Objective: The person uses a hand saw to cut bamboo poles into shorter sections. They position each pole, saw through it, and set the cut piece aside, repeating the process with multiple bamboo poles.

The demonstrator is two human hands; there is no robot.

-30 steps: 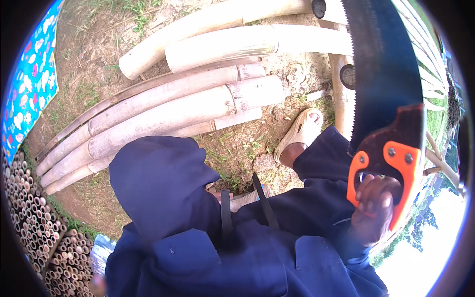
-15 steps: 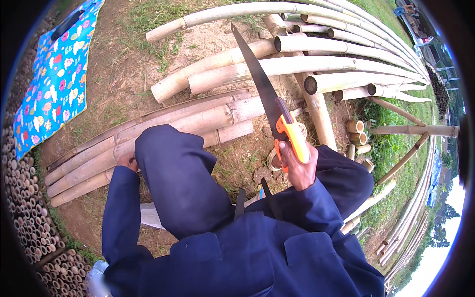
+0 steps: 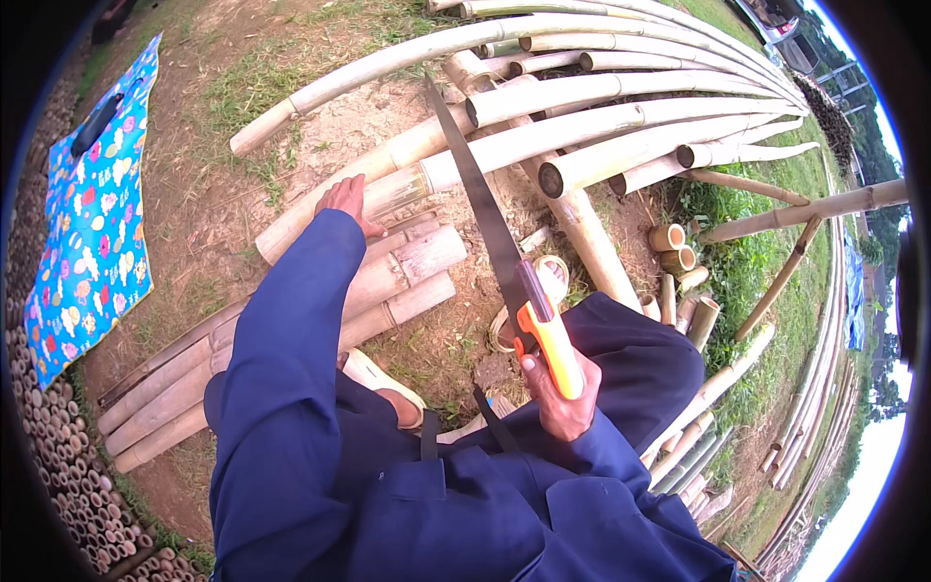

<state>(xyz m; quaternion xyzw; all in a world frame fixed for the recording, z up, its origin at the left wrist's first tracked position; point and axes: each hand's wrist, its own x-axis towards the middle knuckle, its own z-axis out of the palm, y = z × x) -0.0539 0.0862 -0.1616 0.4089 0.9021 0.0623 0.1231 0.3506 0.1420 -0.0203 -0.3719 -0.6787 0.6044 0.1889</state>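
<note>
A handsaw with a long dark tapering blade point(image 3: 475, 184) and an orange-yellow handle point(image 3: 549, 349) is gripped in my right hand point(image 3: 564, 403), its blade slanting up and to the left. My left hand point(image 3: 347, 202) is on the end of a thick pale bamboo pole point(image 3: 543, 139), fingers across its far side and thumb on the near side; the hand hides that end. Another long pole point(image 3: 291, 218) runs close behind it. Below my left hand lie several shorter bamboo lengths point(image 3: 412, 257), partly covered by my left arm and leg.
More long poles point(image 3: 621, 160) rest across a bamboo crosspiece point(image 3: 592, 238). Short cut pieces point(image 3: 669, 238) stand at the right beside a bamboo frame point(image 3: 776, 218). A roll of tape point(image 3: 551, 276) lies near the saw. A blue patterned sheet point(image 3: 97, 223) and stacked bamboo ends point(image 3: 68, 466) are at left.
My left hand has moved from the short bamboo lengths beside my knee, up and right onto a long pole's end. The saw stays in my right hand, and the view has shifted.
</note>
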